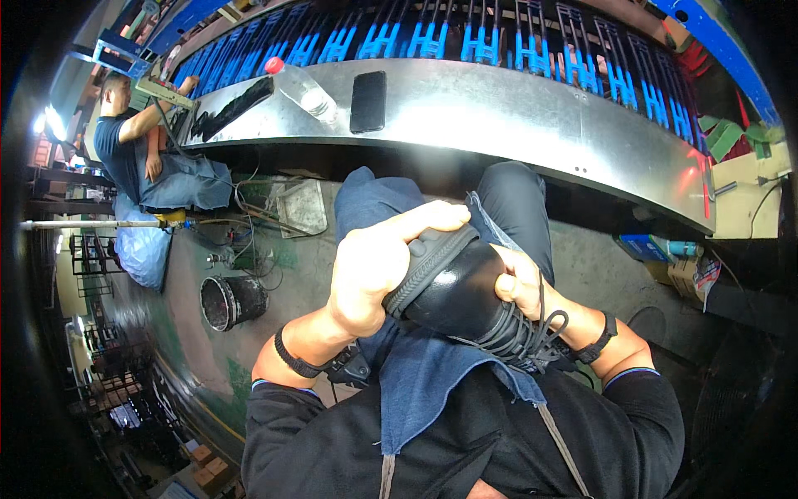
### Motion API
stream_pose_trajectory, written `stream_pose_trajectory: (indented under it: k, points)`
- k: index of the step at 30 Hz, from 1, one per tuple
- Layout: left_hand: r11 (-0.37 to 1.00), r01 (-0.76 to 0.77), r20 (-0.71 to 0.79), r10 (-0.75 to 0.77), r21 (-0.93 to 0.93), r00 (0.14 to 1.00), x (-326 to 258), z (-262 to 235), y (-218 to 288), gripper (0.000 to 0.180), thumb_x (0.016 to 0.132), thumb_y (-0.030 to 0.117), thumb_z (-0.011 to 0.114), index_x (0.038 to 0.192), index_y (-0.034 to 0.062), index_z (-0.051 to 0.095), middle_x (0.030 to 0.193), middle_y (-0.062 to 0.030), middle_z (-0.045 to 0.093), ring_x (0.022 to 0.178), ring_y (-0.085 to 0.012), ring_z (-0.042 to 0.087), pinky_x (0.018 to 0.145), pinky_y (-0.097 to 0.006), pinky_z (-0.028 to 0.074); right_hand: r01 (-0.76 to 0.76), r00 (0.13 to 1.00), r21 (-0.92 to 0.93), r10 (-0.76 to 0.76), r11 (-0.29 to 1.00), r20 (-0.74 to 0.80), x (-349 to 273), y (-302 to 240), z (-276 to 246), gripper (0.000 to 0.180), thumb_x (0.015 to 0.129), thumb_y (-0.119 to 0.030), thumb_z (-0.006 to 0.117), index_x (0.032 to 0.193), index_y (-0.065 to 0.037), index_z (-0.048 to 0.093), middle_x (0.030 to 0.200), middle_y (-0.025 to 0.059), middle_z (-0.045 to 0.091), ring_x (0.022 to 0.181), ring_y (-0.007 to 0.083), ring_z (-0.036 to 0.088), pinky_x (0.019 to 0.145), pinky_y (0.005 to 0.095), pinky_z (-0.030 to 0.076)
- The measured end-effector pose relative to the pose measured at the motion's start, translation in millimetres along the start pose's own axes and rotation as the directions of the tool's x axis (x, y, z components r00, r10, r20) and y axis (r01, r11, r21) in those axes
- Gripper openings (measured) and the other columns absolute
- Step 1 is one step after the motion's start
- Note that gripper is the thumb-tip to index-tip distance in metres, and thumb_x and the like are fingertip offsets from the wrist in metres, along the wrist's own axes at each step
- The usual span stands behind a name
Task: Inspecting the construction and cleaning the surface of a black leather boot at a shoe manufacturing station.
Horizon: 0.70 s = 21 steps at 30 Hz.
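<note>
Firmly both hands, left hand point(374, 266) and right hand point(519, 283), grip a black boot point(457, 295).

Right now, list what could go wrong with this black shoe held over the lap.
1. The loose black laces dangle by the right hand and might snag its fingers.
2. The glossy black lace-up shoe is held only between the left hand and the right, above the blue apron; it could slip to the concrete floor.
</note>
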<state>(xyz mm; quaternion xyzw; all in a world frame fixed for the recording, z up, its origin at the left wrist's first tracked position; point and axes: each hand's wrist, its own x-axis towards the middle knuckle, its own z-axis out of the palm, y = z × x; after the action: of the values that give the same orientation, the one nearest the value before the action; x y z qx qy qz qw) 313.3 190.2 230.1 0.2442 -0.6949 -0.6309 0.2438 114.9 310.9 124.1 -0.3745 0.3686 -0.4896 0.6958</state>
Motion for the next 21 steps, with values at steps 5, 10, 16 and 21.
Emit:
stream_pose_trajectory:
  k: [5,10,16,21]
  points:
    - [0.999,0.028,0.009,-0.028,0.019,1.0,-1.4,0.4,2.5,0.088,0.087,0.065,0.041,0.122,-0.014,0.059,0.127,-0.0256,0.062,0.119,-0.0325,0.06,0.107,-0.041,0.041,0.011,1.0,0.003,-0.011,1.0,-0.007,-0.5,6.5,-1.2,0.067,0.088,-0.056,0.066,0.121,0.002,0.058,0.107,0.0079,0.066,0.097,0.0135,0.062,0.085,0.0287,0.05]
    - [0.999,0.023,0.017,-0.024,0.032,1.0,-1.8,1.1,2.6,0.089,0.086,0.066,0.042,0.121,-0.0141,0.059,0.128,-0.0261,0.061,0.12,-0.0331,0.059,0.107,-0.042,0.041,0.004,1.0,0.017,-0.004,1.0,-0.004,-1.9,3.0,1.2,0.068,0.087,-0.056,0.067,0.12,0.003,0.058,0.106,0.0077,0.066,0.096,0.0135,0.062,0.085,0.0286,0.05]
    - [0.998,-0.01,0.041,0.013,-0.066,0.999,-6.2,2.3,-5.6,0.081,0.089,0.059,0.048,0.124,-0.0133,0.058,0.129,-0.0238,0.061,0.121,-0.03,0.058,0.107,-0.039,0.04,0.032,0.999,0.023,-0.032,0.999,-0.012,-4.7,9.0,1.0,0.07,0.086,-0.056,0.069,0.12,0.004,0.057,0.107,0.0084,0.066,0.097,0.0137,0.062,0.086,0.0287,0.05]
    - [0.994,-0.038,0.07,0.045,-0.105,0.996,-9.0,2.3,-6.7,0.068,0.093,0.048,0.05,0.126,-0.0117,0.058,0.129,-0.0213,0.062,0.122,-0.0273,0.058,0.108,-0.037,0.039,0.049,0.999,0.053,-0.049,0.997,-0.009,-6.1,13.8,0.6,0.067,0.086,-0.053,0.068,0.12,0.004,0.058,0.104,0.0081,0.066,0.094,0.0131,0.062,0.083,0.0282,0.05]
